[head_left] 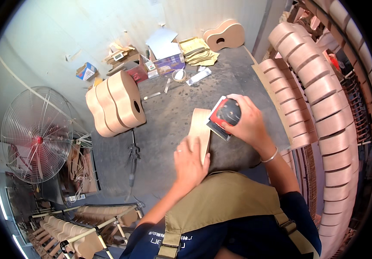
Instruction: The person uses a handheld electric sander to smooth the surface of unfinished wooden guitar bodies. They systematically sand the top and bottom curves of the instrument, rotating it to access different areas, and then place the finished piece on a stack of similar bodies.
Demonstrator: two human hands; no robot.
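At the near side of the desk [164,123]: left hand [190,163], ringed, fingers laid over a pale, curved wooden piece [200,125], thumb by its right edge; whether they grip cannot be told. Right hand [250,123], bracelet at wrist, fingers closed around a red-and-black sander [228,113], tilted, just right of the wooden piece; contact unclear.

Left of these: one black hose [133,157], hanging over the desk's front edge; three guitar bodies [113,103], side by side, on edge.

Along the back: one purple box [170,64]; one stack of yellow sheets [198,51]; one guitar body with a round hole [225,36], leaning on the wall.

Beyond, left: one wire fan [37,136], red centre. Beyond, right: a long row of wooden bodies [329,116], closely ranked.
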